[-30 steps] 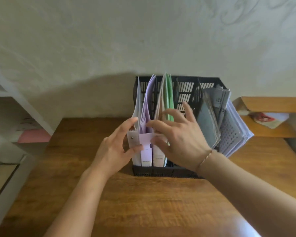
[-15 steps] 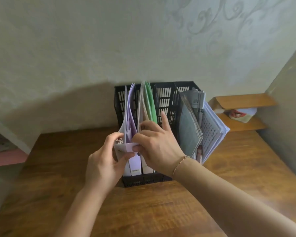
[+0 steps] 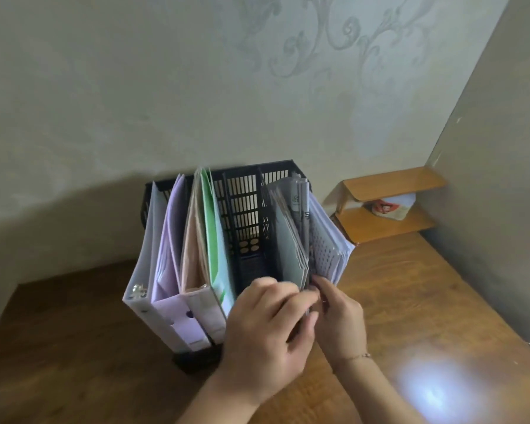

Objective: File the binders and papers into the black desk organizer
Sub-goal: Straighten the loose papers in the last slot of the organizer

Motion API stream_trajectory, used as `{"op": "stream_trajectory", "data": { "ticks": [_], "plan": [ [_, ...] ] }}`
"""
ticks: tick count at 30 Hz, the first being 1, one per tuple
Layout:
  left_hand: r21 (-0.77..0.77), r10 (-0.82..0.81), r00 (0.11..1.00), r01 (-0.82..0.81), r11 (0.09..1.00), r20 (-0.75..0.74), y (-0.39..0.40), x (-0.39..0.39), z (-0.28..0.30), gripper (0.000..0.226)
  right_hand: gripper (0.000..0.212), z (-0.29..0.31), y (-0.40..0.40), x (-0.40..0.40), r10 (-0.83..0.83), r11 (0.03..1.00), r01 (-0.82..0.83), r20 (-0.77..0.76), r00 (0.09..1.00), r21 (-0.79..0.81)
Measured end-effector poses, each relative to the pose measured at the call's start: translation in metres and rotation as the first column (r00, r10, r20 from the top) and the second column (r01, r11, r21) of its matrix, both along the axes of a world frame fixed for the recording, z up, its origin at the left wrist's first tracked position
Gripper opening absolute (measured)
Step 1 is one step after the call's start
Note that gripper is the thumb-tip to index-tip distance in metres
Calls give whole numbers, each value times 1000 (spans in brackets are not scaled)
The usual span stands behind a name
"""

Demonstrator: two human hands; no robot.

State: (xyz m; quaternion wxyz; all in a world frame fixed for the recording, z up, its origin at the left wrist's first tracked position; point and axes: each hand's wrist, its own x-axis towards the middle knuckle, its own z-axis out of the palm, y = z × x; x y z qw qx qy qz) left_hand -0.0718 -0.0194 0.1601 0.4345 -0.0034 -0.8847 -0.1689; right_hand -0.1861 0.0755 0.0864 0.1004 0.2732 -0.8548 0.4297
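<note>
Head view: black organizer [image 3: 248, 191] upright at the back of the bench [image 3: 410, 301], against the wall, open side facing forward. Binders [image 3: 178, 270] filed spine-out in the left compartments: white, lilac, peach, then a green folder, packed side by side and leaning slightly. Middle compartment bare, slatted back showing through. Papers [image 3: 291, 237] in the right compartment, grey sheets, a rolled newspaper and a perforated white cover fanning past the organizer's right wall.

Left hand [image 3: 266, 328] and right hand [image 3: 340, 313] close together at the lower front edge of the papers, fingers [image 3: 322, 286] curled and pinching the sheets from both sides, probably to square the loose stack and seat it straight. Exact grip partly hidden by the left hand. Filing seemingly near done; only tidying left.
</note>
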Motion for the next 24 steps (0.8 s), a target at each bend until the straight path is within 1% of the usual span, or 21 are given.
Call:
{"op": "stream_trajectory", "data": {
  "ticks": [3,5,7,9,11,13,16,20,22,24],
  "plan": [
    [126,146,966,-176,976,215,-1,-46,-4,39,8,-4,-16,-9,17,999,-18,19,1000,42],
    [137,190,942,-235,962,278,-9,-62,-4,44,6,-3,-22,-12,-32,998,31,6,999,61],
    [137,221,930,-270,953,293,-18,-71,-3,40,10,0,-25,-12,-51,990,56,-47,998,126],
    [178,245,926,-303,936,288,-25,-76,-4,32,14,0,-26,-12,-51,973,69,-86,995,219],
    [244,254,927,-324,914,277,-30,-78,-5,26,21,-1,-27,-11,-51,952,74,-83,995,296],
    [269,264,922,-341,901,284,-31,-81,-5,24,24,-3,-29,-12,-53,939,74,-70,996,335],
    [293,271,920,-352,889,285,-33,-83,-6,24,24,-6,-29,-14,-33,948,55,-76,997,314],
    [349,252,919,-353,868,304,-33,-79,-7,26,25,-10,-25,-17,27,961,-9,-62,998,275],
    [378,231,913,-355,855,336,-32,-73,-5,31,27,-10,-23,-20,70,962,-50,-67,995,269],
    [348,192,901,-337,875,389,-32,-65,-1,38,29,-9,-21,-24,106,958,-80,-80,991,276]
  ]
}}
